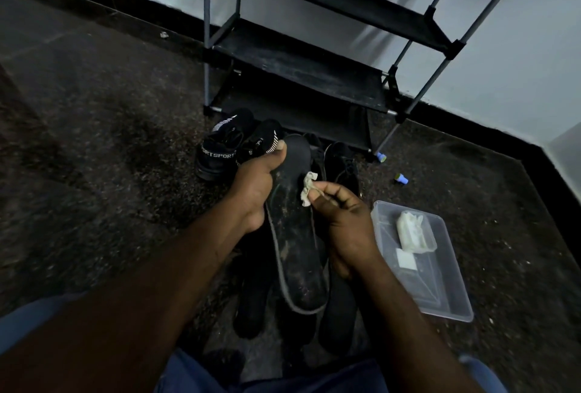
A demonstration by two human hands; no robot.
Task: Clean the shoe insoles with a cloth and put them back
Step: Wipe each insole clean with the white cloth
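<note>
My left hand grips a dusty black insole along its left edge, thumb over the toe end. My right hand pinches a small crumpled pale cloth against the insole's right edge. Two more black insoles lie on the floor beneath. A pair of black sneakers lettered "SPORT" stands just beyond my left hand. Another black shoe sits behind my right hand.
A clear plastic tub holding folded white cloths lies on the floor at the right. A black shoe rack stands against the wall ahead. Two small blue caps lie near its right leg. The floor is dark and speckled.
</note>
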